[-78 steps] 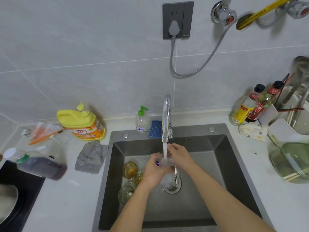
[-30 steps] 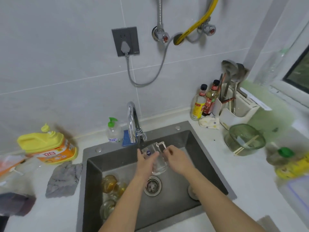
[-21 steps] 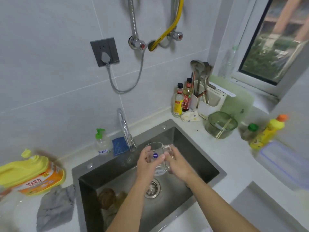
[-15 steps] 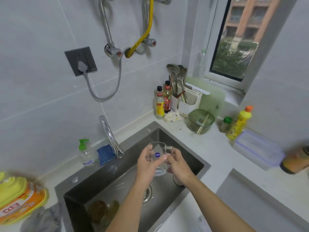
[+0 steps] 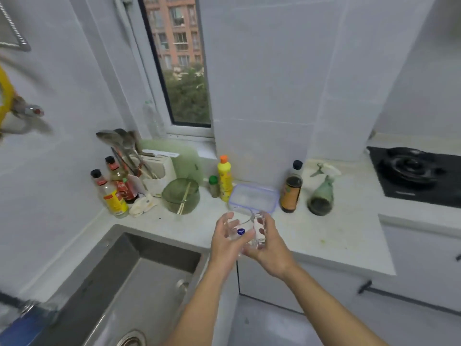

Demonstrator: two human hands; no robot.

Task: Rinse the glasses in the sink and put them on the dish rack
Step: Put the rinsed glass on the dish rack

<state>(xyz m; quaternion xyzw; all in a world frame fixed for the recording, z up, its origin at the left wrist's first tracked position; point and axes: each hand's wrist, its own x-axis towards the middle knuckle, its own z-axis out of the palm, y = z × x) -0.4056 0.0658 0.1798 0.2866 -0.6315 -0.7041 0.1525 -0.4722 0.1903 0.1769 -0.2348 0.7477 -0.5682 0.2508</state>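
A clear glass mug (image 5: 245,227) with a small blue sticker is held upright in the air, above the counter edge just right of the steel sink (image 5: 119,278). My left hand (image 5: 225,242) wraps its left side and my right hand (image 5: 270,243) grips its right side and handle. The other glasses in the sink are out of view. No dish rack is visible.
On the white counter (image 5: 324,236) stand sauce bottles (image 5: 113,193), a utensil holder (image 5: 154,171), a green glass bowl (image 5: 180,196) with chopsticks, a yellow bottle (image 5: 224,178), a lidded plastic box (image 5: 253,197), a dark bottle (image 5: 290,189) and a spray bottle (image 5: 321,193). A gas hob (image 5: 414,172) lies far right.
Both hands lifted the mug from under the tap and carried it right, out over the counter edge. The view swung right; the tap and amber glasses left the frame.
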